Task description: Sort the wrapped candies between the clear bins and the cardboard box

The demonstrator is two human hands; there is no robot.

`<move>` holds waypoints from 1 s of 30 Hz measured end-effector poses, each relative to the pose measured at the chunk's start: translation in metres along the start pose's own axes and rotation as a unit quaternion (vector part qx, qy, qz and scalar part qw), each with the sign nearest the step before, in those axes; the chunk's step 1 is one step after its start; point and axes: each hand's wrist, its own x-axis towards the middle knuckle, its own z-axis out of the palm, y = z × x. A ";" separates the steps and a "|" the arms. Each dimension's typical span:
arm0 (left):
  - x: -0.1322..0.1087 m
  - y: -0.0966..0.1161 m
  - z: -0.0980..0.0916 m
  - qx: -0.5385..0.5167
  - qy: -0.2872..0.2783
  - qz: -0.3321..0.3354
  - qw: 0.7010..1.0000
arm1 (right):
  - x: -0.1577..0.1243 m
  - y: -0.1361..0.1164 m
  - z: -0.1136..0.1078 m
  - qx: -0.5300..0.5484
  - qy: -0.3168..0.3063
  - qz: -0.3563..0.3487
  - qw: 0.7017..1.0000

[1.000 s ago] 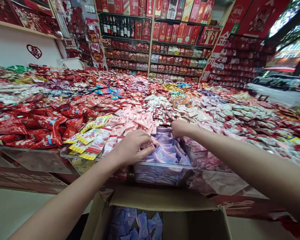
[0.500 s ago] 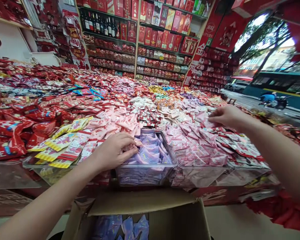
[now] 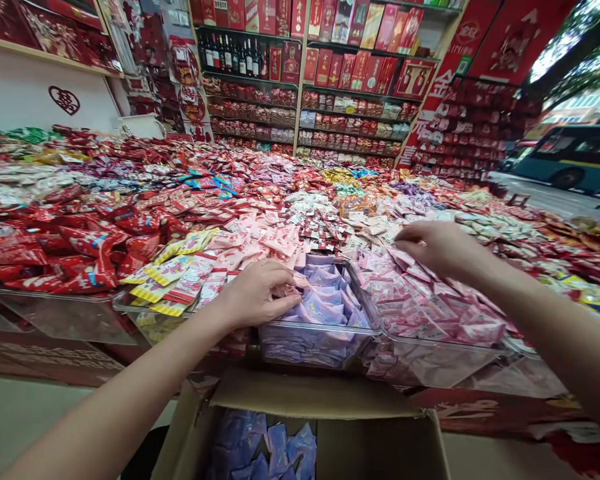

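Shelves (image 3: 253, 110) behind; purple packets (image 3: 323, 310) in bin (image 3: 330, 327) mostly crosswise.

Head-worn cam faces fwd & down, close above L hand (image 3: 260, 293) and R hand (image 3: 443, 252); shelves (image 3: 299, 87) in far b/g.

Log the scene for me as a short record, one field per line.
Left hand: at the left side of the purple packets; grip unclear
Right hand: over the pink packets, fingers curled; grip unclear
Clear plastic bin: holds purple packets
Cardboard box: below the bin, open, with more purple packets inside
Background: bottles on shelves
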 end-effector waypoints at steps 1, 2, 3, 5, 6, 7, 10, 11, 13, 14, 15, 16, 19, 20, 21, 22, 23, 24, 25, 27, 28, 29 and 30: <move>0.000 0.000 0.000 -0.001 0.002 0.001 1.000 | 0.007 -0.021 0.005 0.003 -0.030 -0.048 0.998; 0.000 0.000 0.000 -0.003 0.004 0.002 1.000 | 0.014 -0.041 0.013 -0.003 -0.063 -0.094 0.994; -0.001 0.000 0.000 -0.005 0.004 0.005 1.000 | 0.021 -0.058 0.023 -0.020 -0.090 -0.140 0.986; -0.001 0.001 0.000 -0.010 0.001 0.008 1.000 | 0.034 -0.083 0.046 -0.071 -0.135 -0.186 0.971; -0.001 0.001 0.000 -0.010 0.000 0.008 1.000 | 0.039 -0.091 0.057 -0.093 -0.154 -0.196 0.964; -0.002 0.001 0.000 -0.008 -0.001 0.007 1.000 | 0.043 -0.096 0.066 -0.109 -0.167 -0.201 0.959; -0.003 0.000 0.000 -0.002 0.003 0.001 1.000 | 0.048 -0.101 0.081 -0.117 -0.169 -0.232 0.951; -0.003 0.000 0.001 -0.001 0.004 0.002 1.000 | 0.049 -0.101 0.082 -0.114 -0.164 -0.245 0.949; -0.003 0.000 0.001 -0.004 0.006 0.004 1.000 | 0.049 -0.102 0.081 -0.107 -0.156 -0.266 0.945; -0.003 0.000 0.001 -0.007 0.006 0.006 1.000 | 0.050 -0.103 0.081 -0.105 -0.153 -0.270 0.945; -0.002 -0.001 0.001 -0.009 0.007 0.007 1.000 | 0.050 -0.104 0.081 -0.102 -0.147 -0.271 0.946; -0.002 -0.001 0.001 -0.011 0.007 0.009 1.000 | 0.051 -0.105 0.081 -0.101 -0.141 -0.271 0.947; -0.002 -0.001 0.002 -0.013 0.011 0.008 1.000 | 0.054 -0.106 0.082 -0.104 -0.137 -0.266 0.948; -0.002 -0.001 0.002 -0.013 0.012 0.007 1.000 | 0.054 -0.106 0.081 -0.105 -0.146 -0.267 0.947; -0.002 -0.001 0.002 -0.014 0.013 0.007 1.000 | 0.055 -0.105 0.079 -0.106 -0.158 -0.265 0.945; -0.002 -0.001 0.002 -0.016 0.013 0.009 1.000 | 0.055 -0.104 0.076 -0.106 -0.169 -0.258 0.945; -0.002 -0.001 0.002 -0.018 0.012 0.012 1.000 | 0.054 -0.103 0.072 -0.105 -0.179 -0.249 0.946; -0.002 -0.001 0.002 -0.019 0.011 0.013 1.000 | 0.054 -0.102 0.067 -0.101 -0.188 -0.239 0.947; -0.002 0.000 0.001 -0.019 0.009 0.013 1.000 | 0.052 -0.101 0.063 -0.094 -0.195 -0.230 0.949; -0.001 0.000 0.001 -0.017 0.004 0.009 1.000 | 0.049 -0.098 0.056 -0.079 -0.218 -0.231 0.945; -0.001 0.000 0.001 -0.014 0.002 0.006 1.000 | 0.046 -0.098 0.055 -0.072 -0.239 -0.240 0.938; -0.001 0.000 0.001 -0.012 0.000 0.003 1.000 | 0.044 -0.097 0.054 -0.066 -0.262 -0.249 0.930; -0.001 0.000 0.001 -0.009 -0.001 0.001 1.000 | 0.041 -0.097 0.055 -0.060 -0.286 -0.256 0.921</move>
